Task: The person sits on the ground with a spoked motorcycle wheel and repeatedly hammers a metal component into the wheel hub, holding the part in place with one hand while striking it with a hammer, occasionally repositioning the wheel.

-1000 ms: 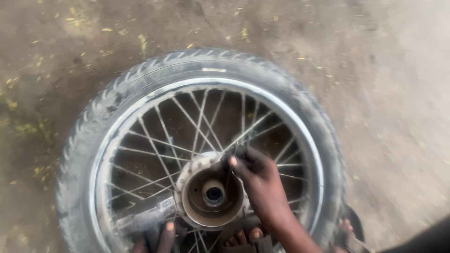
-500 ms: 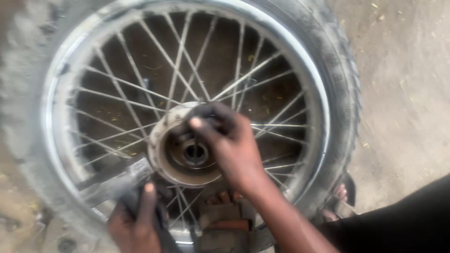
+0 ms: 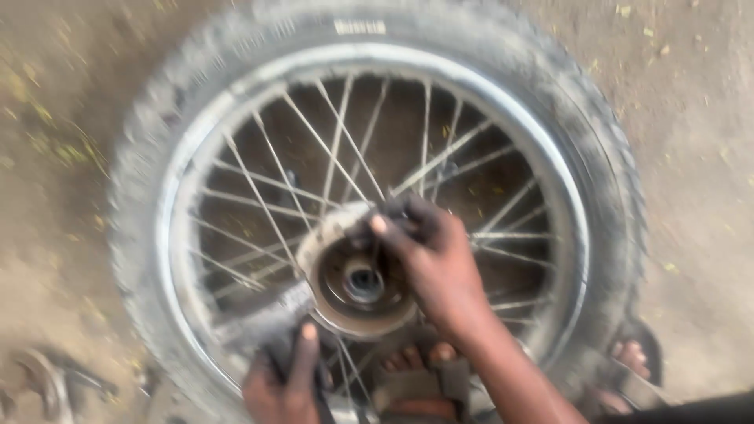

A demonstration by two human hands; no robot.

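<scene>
Below, two hands (image 3: 436, 267) (image 3: 287, 385) work one wheel hub (image 3: 357, 275).

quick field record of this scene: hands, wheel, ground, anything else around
setting: bare dirt ground with scattered bits of leaf
wheel: spoked, tyre on, lying flat
hub: metal, at the centre
right hand: on the hub's upper right edge, fingers on a small dark part; too blurred to identify
left hand: at the lower spokes, gripping something dark, unclear
feet: in sandals, under the wheel's near side
lower left: metal parts, blurred
</scene>
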